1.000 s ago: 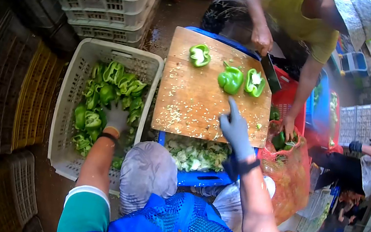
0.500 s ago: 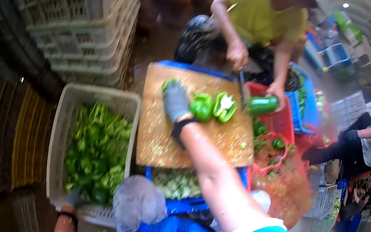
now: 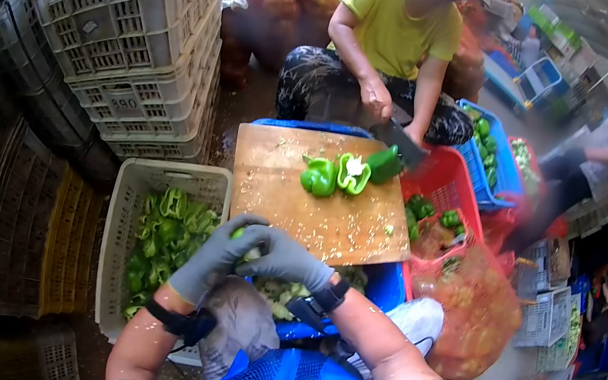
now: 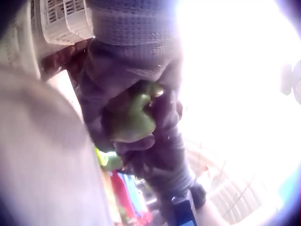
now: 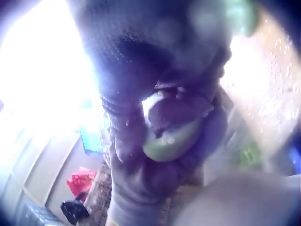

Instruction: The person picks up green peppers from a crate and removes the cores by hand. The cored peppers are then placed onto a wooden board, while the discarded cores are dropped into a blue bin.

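Observation:
In front of my knees, my left hand (image 3: 209, 259) and right hand (image 3: 289, 259), both in grey gloves, grip one halved green bell pepper (image 4: 134, 120) between them. In the right wrist view, fingers press into its hollow and its curved rim shows below them. The hands mostly cover it in the head view. Just beyond them lies a wooden cutting board (image 3: 271, 192) sprinkled with seeds. A green pepper (image 3: 318, 176) and a cut half showing its white core (image 3: 354, 173) sit on it. At its far right edge a person in yellow holds a cleaver (image 3: 400, 143) beside another pepper (image 3: 383, 165).
A pale crate (image 3: 113, 246) of cut peppers stands at my left. Under the board, a blue bin (image 3: 392, 280) holds pale scraps. A red basket (image 3: 445, 174) and orange net bag (image 3: 465, 316) are at the right. Stacked crates (image 3: 134, 22) rise behind on the left.
My right hand has taken the leftmost pepper half from the board and drawn it back toward me. My left hand has left the crate and joined it at the pepper.

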The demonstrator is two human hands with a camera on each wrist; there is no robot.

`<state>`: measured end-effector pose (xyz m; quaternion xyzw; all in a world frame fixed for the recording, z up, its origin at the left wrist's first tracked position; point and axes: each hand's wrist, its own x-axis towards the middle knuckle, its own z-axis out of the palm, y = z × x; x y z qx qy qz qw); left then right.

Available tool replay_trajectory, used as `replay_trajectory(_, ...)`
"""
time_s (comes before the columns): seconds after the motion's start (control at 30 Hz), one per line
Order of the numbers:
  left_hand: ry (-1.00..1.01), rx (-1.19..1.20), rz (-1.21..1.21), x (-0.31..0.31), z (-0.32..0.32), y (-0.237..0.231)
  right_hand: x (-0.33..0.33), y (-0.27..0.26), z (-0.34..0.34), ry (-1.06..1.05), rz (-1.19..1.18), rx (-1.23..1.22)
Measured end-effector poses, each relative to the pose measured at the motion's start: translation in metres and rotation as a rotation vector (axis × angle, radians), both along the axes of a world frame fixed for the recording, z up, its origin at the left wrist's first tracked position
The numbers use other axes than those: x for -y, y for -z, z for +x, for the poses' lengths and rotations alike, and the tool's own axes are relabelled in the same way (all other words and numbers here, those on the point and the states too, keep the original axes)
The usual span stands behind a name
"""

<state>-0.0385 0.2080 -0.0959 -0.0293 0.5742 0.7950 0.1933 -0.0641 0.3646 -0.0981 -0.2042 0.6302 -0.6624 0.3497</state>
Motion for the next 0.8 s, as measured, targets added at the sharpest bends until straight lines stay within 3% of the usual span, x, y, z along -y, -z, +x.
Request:
replay_trajectory(0.1, -0.144, 0.000, -0.008, -0.028, 0.013, 0.004, -0.020, -0.008, 0.021, 0.113, 0.240, -0.243)
replay_trajectory(0.2, -0.316, -0.343, -0.377, -0.034, 0.018, 0.009, -0.030, -0.001, 0.039, 0.276, 0.404, -0.539)
replay_trajectory(0.27, -0.456, -0.139, -0.211, -0.024, 0.019, -0.007, -0.034, 0.003, 0.051, 0.324, 0.657, -0.656)
replay_trajectory(0.3, -0.535, -0.218, -0.294, -0.011, 0.019, -0.012, -0.043, 0.014, 0.052, 0.324, 0.716, -0.703)
replay_trajectory(0.33, -0.611, -0.298, -0.376, 0.009, 0.018, -0.014, -0.054, 0.012, 0.049, 0.249, 0.808, -0.599)
replay_trajectory(0.4, -0.642, -0.335, -0.557, 0.064, 0.020, 0.008, -0.081, 0.027, 0.039, -0.149, 0.954, -0.545)
replay_trajectory(0.43, -0.493, -0.400, -0.864, 0.104, 0.022, 0.043, -0.088, 0.029, 0.031, -0.197, 0.975, -0.554)
replay_trajectory(0.47, -0.465, -0.453, -1.060, 0.110, 0.035, 0.048, -0.093, 0.030, 0.020, -0.241, 0.997, -0.562)
replay_trajectory(0.5, -0.430, -0.506, -1.253, 0.114, 0.049, 0.052, -0.095, 0.040, 0.005, -0.061, 0.914, -0.660)
replay_trajectory(0.57, -0.364, -0.404, -1.252, 0.097, 0.064, 0.031, -0.086, 0.056, -0.046, 0.230, 0.936, -0.918)
replay_trajectory(0.67, -0.282, 0.032, -0.535, 0.058, 0.071, -0.004, -0.062, 0.052, -0.112, 0.259, 1.081, -0.991)
replay_trajectory(0.73, -0.251, -0.129, -0.537, 0.040, 0.071, 0.000, -0.051, 0.072, -0.132, 0.119, 1.106, -0.997)
replay_trajectory(0.8, -0.234, -0.181, -0.482, 0.018, 0.069, -0.001, -0.038, 0.099, -0.126, 0.054, 1.320, -1.153)
